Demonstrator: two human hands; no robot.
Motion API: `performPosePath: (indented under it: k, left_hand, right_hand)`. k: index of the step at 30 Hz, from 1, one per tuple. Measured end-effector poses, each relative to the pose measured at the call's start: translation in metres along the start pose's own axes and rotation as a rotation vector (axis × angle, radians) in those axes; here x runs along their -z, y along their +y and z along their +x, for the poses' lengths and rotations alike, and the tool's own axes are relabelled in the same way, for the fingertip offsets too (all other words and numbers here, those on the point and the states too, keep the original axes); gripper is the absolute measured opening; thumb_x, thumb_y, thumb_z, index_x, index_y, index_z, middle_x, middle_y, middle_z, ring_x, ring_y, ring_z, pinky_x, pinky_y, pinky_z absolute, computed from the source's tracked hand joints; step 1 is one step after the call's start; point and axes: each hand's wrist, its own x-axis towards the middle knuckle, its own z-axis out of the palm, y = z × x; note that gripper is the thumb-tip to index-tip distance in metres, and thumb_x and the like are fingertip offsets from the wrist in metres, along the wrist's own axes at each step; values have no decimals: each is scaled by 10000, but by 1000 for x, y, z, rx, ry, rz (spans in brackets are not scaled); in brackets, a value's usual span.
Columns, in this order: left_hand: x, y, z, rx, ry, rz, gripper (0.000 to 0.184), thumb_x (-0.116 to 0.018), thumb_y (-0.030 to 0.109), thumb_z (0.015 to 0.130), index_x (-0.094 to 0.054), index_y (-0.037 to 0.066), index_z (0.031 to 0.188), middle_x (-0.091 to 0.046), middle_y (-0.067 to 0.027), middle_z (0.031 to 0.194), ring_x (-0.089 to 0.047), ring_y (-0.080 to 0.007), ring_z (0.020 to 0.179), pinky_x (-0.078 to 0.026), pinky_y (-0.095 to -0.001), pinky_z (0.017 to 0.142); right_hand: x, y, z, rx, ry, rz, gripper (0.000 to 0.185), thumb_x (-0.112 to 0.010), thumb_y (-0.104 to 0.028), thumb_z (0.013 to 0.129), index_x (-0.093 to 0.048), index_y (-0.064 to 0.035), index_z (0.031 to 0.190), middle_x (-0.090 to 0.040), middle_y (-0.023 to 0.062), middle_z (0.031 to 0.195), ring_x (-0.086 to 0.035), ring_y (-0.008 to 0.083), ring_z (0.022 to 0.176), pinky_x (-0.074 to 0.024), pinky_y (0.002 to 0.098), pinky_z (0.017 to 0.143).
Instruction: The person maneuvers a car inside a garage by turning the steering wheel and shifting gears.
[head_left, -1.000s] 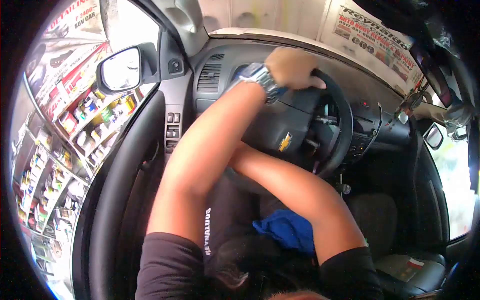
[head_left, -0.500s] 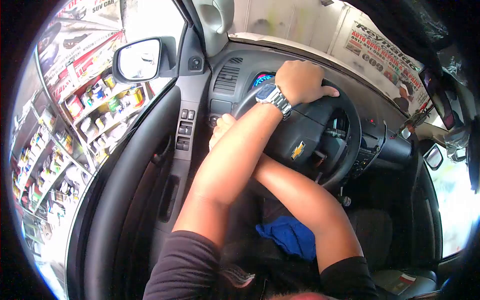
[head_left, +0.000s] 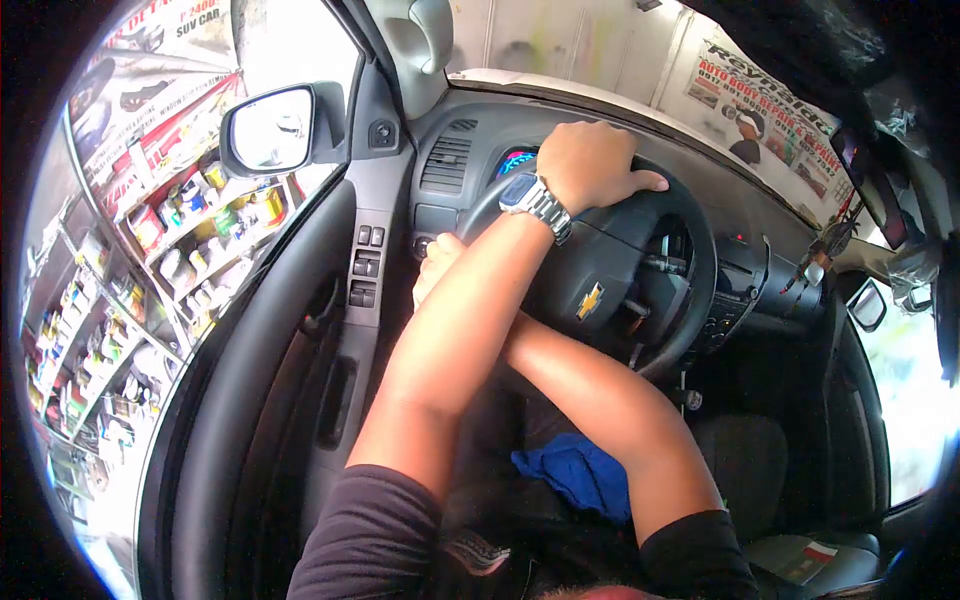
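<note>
Wheel (head_left: 706, 260): one, lower left hidden by crossed forearms (head_left: 462, 305). Left hand (head_left: 588, 165): curled over wheel's top, fingertips unseen. Right hand (head_left: 432, 264): at wheel's left, partly covered (grip cannot be told). Gauges (head_left: 514, 163): behind wheel, mostly blocked.

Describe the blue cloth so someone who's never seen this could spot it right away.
Start at the steering wheel, then move down the picture to the right arm, which crosses beneath the left arm. The blue cloth lies crumpled just below it, by the elbow. Its bright blue sets it apart from the dark surroundings.
</note>
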Motion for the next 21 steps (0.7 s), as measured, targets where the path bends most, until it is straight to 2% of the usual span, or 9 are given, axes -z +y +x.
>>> performPosePath:
  k: [7, 14, 15, 17, 21]
  left_hand:
    - [-1, -3, -3, -8, 7, 3, 649, -638, 692, 830, -753, 57, 898, -726, -204, 870, -707, -398, 839, -557, -503, 740]
    - [0, -3, -8, -33, 29, -3, 656, -636, 700, 826, -757, 60, 899, -726, -200, 854, -706, -404, 817, -556, -502, 725]
    - [-1, 0, -8, -34, 26, -2, 658, -633, 702, 826, -758, 61, 901, -726, -201, 855, -706, -404, 816, -556, -502, 725]
    - [0, 0, -9, -32, 16, 1, 662, -629, 706, 826, -760, 61, 903, -725, -203, 856, -706, -404, 815, -557, -504, 723]
    - [-2, -1, -11, -46, 55, 4, 662, -624, 706, 829, -760, 62, 901, -726, -206, 861, -707, -404, 817, -560, -508, 732]
  right_hand:
    - [3, 2, 3, 5, -4, 67, 295, -656, -267, 710, -445, -210, 511, -501, 6, 566, -488, 194, 667, -355, 341, 733]
    - [0, -6, 5, 36, -14, -24, 286, -662, -281, 698, -467, -214, 499, -520, 5, 562, -491, 195, 664, -355, 346, 734]
    - [0, 0, 2, 15, -30, 156, 282, -662, -285, 697, -473, -212, 500, -520, 5, 562, -490, 194, 665, -354, 346, 734]
    - [4, 5, 3, -4, -37, 321, 276, -662, -291, 699, -486, -210, 503, -520, 5, 562, -490, 193, 669, -353, 346, 734]
    - [19, 12, 4, -19, -20, 342, 271, -662, -305, 708, -506, -209, 508, -526, 4, 569, -493, 191, 682, -349, 346, 737]
